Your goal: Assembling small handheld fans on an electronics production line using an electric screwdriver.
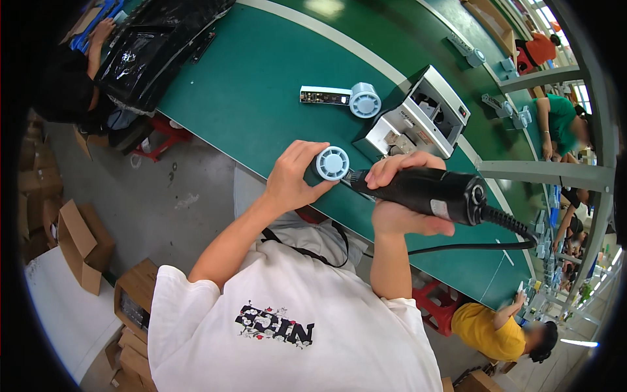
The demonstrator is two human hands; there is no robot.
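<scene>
While the left hand [290,178] grips it at the rim, a light-blue round housing [332,163] with a spoked face is positioned over the near edge of the counter [251,98], its face turned upward; whether it rests on the surface or is lifted cannot be determined. The left hand is curved round the housing, thumb on the near side and fingers on the far side, opened only to the part's width. The right hand [397,217] is closed about the body of a black power screwdriver [434,193], the front end of which points at the housing's right side; contact at the tip cannot be confirmed. A black cord [470,247] leaves the tool's rear and loops back across the counter. Just beyond the housing lies a second unit [364,101], light blue at its round head, with a circuit board exposed along its white handle. To its right stands a silver-and-black machine [424,111] with an open top. A glossy black bag [140,62] occupies the counter's far left. Cardboard boxes [78,242] are on the left floor side. A co-worker in yellow [488,332] sits at the right, near a red stool [436,306].
</scene>
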